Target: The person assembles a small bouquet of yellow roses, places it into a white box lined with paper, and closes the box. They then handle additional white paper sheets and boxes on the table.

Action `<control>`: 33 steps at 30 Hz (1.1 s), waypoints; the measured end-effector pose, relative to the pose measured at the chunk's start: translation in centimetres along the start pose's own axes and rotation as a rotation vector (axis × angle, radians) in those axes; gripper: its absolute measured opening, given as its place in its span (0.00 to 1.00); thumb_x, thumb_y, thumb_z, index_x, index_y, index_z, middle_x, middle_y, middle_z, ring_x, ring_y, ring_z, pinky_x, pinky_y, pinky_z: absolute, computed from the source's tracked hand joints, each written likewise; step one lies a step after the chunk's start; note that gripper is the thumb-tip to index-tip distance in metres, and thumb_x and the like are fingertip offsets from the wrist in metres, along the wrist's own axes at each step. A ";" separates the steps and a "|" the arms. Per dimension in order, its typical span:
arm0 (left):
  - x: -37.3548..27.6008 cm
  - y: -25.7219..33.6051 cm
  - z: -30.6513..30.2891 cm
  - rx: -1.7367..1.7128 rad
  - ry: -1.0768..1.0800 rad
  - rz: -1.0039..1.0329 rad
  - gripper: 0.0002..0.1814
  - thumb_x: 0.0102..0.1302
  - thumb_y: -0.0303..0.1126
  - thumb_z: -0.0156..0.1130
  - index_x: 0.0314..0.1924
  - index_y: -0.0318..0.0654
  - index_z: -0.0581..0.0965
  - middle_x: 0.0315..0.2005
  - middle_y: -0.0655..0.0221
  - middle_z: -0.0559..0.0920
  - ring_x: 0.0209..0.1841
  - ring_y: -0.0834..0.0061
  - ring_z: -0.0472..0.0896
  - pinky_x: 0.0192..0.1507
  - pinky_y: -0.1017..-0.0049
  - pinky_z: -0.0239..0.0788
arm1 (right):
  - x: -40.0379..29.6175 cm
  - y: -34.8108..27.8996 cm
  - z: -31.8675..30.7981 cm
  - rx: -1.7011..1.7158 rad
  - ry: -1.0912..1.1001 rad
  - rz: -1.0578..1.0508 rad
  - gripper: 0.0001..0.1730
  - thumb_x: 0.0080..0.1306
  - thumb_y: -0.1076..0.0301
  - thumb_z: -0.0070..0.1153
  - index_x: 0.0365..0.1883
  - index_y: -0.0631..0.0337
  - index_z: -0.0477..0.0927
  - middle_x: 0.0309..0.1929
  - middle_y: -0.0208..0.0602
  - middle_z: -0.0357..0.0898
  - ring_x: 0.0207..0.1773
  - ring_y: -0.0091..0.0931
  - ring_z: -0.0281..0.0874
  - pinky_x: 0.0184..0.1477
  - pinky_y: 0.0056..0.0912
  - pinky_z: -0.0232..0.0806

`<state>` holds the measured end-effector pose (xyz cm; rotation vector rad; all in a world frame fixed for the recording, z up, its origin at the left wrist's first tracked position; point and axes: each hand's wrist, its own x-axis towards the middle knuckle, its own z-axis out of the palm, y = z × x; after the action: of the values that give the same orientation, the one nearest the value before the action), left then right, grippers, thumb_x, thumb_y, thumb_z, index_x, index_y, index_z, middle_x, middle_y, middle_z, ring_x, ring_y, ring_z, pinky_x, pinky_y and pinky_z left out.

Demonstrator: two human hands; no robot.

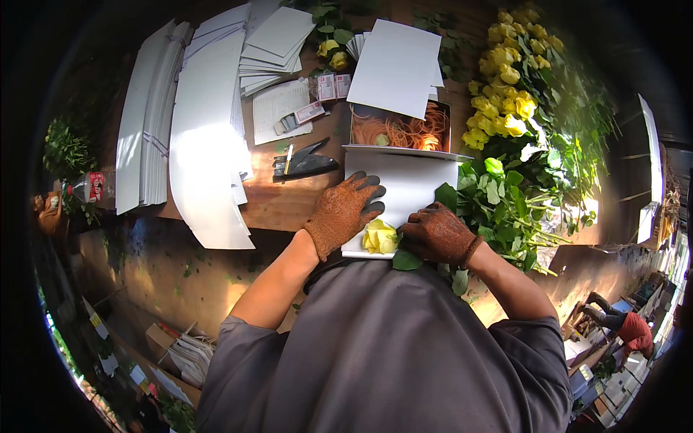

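A white cardboard sheet lies before me at the table's near edge. On its near end rests a yellow rose, its bloom between my hands. My left hand, in a brown glove with dark fingertips, lies spread on the sheet just above the bloom. Beside the bloom's right side, my gloved right hand has curled fingers around the rose's stem and leaves; the stem is mostly hidden. Just beyond the sheet stands a box of orange rubber bands, partly covered by white cards.
Yellow roses with long leafy stems fill the right side. White cardboard stacks stand left. A black stapler, staple boxes and a written sheet lie between. A person in red bends far right.
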<state>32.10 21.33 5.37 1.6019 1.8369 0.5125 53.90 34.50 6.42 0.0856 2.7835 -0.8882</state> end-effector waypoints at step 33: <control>-1.4 3.5 -0.6 -0.029 -0.076 0.005 0.22 0.53 0.41 0.77 0.49 0.54 0.85 0.72 0.45 0.60 0.75 0.34 0.51 0.74 0.48 0.50 | -8.8 20.2 -21.3 -0.277 0.835 0.600 0.13 0.65 0.66 0.61 0.48 0.55 0.83 0.43 0.44 0.81 0.46 0.46 0.79 0.46 0.46 0.72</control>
<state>34.29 20.66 8.38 1.5856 1.7626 0.4718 60.94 63.45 13.89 1.4445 3.2022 -0.3328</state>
